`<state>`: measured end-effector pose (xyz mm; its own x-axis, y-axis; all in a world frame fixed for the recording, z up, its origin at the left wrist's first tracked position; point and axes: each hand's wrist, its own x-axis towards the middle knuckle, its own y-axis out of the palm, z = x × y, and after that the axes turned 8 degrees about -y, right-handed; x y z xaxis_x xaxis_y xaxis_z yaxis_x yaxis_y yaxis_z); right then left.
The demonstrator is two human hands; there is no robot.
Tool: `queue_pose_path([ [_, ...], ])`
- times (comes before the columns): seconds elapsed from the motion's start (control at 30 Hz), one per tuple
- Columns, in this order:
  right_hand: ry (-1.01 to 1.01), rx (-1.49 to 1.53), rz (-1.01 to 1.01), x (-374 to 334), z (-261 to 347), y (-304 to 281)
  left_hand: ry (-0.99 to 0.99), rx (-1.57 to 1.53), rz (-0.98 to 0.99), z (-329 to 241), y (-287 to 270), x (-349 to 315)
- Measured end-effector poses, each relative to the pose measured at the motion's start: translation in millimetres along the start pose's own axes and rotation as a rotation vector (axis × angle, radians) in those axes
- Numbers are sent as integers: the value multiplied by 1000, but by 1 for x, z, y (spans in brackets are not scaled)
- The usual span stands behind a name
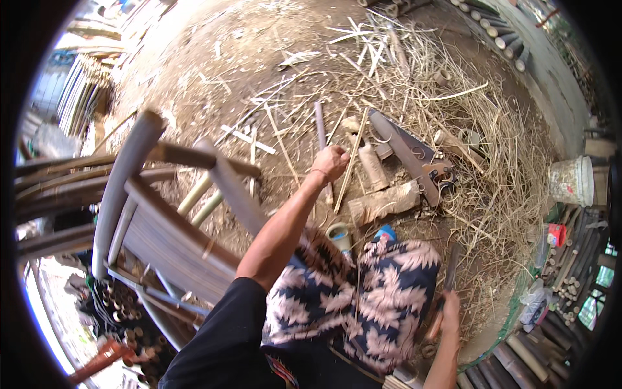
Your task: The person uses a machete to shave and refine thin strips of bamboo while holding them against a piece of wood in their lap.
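Observation:
My left hand (332,163) is reached out ahead, its fingers closed around a slim greyish-purple stick (319,123) that shows on both sides of the fist. A thin pale bamboo strip (350,168) passes just right of that fist. Low at the right, beside my patterned shorts, my right hand (448,316) grips a knife; its dark blade (451,264) points away from me and is blurred. A hand saw (407,150) lies beyond my knees, near a short rough log (385,202) and a cut bamboo piece (372,167).
A bamboo chair (173,236) stands close at my left. Shavings and strips (492,152) are heaped on the dirt ground at right. A white bucket (571,181) and bamboo poles (518,360) line the right side. More poles (58,175) lie at far left.

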<state>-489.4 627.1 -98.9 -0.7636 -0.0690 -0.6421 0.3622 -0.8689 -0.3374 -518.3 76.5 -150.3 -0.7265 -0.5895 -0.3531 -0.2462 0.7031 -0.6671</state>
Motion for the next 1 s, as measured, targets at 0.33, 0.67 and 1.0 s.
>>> queue_pose_path([
  [0.33,214,-35,-47,3,-38,36,-315,334,24,82,166,155],
  [0.67,-284,-148,61,131,-7,103,-294,-264,162,-13,116,113],
  [1.0,-657,-398,19,214,23,182,211,-235,-44,-70,149,-1],
])
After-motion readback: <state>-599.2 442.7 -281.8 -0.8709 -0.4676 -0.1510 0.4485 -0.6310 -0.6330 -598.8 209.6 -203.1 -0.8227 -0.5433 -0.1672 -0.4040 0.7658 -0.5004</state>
